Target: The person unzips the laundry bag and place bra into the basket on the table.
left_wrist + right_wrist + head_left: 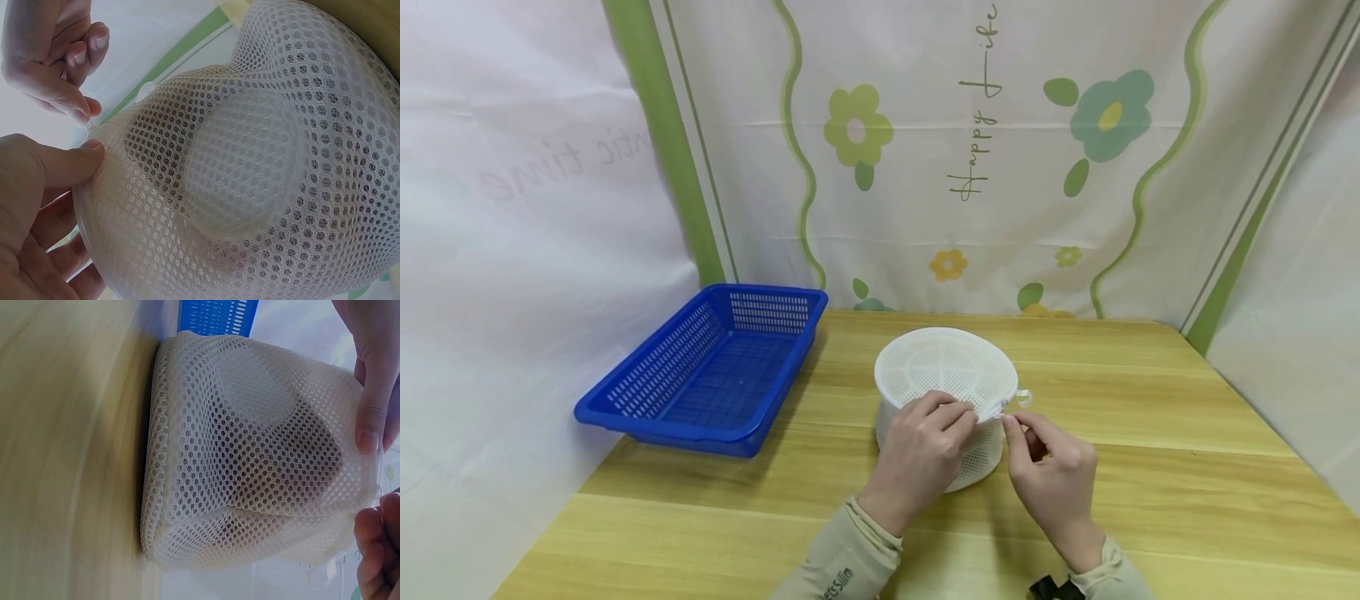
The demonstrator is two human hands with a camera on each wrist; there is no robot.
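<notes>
Gripping mesh bag point(943, 367) with my left hand point(925, 446), pinching white tab point(999, 415) with my right hand point(1054, 471), tab mostly covered, black object point(1054, 588) cut off below, kind unclear.

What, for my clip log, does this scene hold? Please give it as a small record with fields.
bag: white mesh, round, standing upright on the table
left hand: grips the bag's rim
right hand: pinches at the zipper, on the side of the rim nearer the person
zipper state: cannot tell
basket: blue plastic, left of the bag
table: wood-grained top
backdrop: flower-print cloth, lettered "Happy Life"
</notes>
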